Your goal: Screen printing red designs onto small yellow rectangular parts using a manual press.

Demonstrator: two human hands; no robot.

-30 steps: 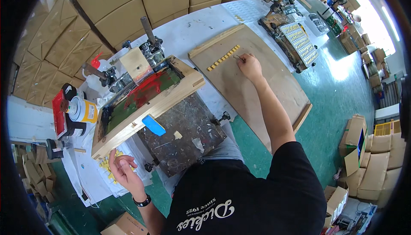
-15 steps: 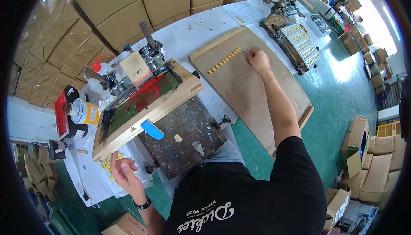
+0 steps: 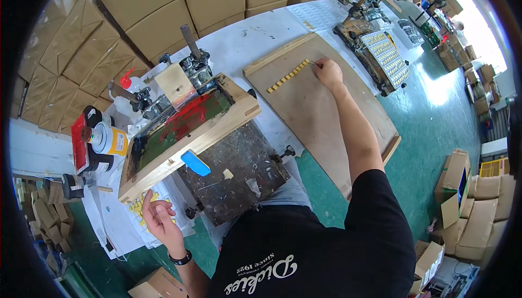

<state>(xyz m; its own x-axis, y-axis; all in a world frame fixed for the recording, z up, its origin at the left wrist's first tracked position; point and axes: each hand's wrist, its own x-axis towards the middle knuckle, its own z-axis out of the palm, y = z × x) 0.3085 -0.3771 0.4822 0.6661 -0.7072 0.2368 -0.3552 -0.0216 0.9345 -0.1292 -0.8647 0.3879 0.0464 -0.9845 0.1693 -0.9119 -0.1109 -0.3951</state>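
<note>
1. Yellow row (image 3: 288, 77) lies on the board (image 3: 326, 118), long axis slanting from lower left to upper right.
2. Right hand (image 3: 329, 73) pinches a thin tool (image 3: 314, 63) pointing left, near the row's upper end.
3. Left hand (image 3: 162, 226), half-open, fingers loosely curled, hangs near the frame (image 3: 223, 134).

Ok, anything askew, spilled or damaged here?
Nothing looks clearly damaged. Two untidy spots: the dark plate is speckled and carries a pale scrap, and red smears streak the green panel inside the wooden frame unevenly; both could be ordinary use.
</note>
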